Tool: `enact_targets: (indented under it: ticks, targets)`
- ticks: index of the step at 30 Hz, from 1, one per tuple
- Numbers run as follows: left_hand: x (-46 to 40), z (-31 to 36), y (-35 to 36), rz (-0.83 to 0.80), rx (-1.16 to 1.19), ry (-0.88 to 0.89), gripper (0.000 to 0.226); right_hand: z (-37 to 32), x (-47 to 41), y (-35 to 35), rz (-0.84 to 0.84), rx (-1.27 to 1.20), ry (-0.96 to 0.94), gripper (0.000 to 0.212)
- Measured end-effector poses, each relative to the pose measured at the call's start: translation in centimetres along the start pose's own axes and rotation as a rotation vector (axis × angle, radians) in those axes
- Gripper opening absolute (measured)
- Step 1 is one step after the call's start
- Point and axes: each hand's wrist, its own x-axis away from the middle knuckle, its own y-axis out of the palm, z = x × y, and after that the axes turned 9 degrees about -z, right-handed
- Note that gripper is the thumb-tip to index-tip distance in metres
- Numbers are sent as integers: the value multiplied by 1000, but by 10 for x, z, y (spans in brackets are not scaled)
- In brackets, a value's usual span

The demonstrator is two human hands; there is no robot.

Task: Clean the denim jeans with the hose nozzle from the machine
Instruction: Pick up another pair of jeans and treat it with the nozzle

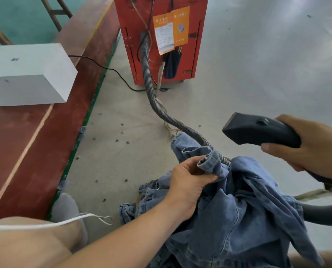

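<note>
Low in the near right, the denim jeans (238,209) lie bunched over the person's lap, spilling onto the grey floor (258,64). Left hand (188,182) pinches a rolled hem of the denim; right hand (304,146) is wrapped around the black hose nozzle (258,130), held above the cloth and apart from it. A ribbed grey hose (157,105) runs from the far red machine (161,35), passing under the jeans. Far left, a white box (27,74) sits on a red platform (35,132), a black cable (107,68) trailing behind it.

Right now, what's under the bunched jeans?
The grey ribbed hose runs from the red machine and slips under the jeans, reappearing at right. Its middle stretch and the floor beneath stay hidden by denim.
</note>
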Motion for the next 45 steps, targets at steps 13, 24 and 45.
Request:
enact_targets:
  ticks: [13,24,45]
  targets:
    - [-28,-32,16,242,-169,-256,59,13,15,-17,-80,-31,79,34]
    - [-49,-43,37,276,-1114,-219,138,71,20,-44,-54,55,131,62]
    - [-55,-44,10,427,-502,-233,34,-6,-1,13,-177,139,-96,29]
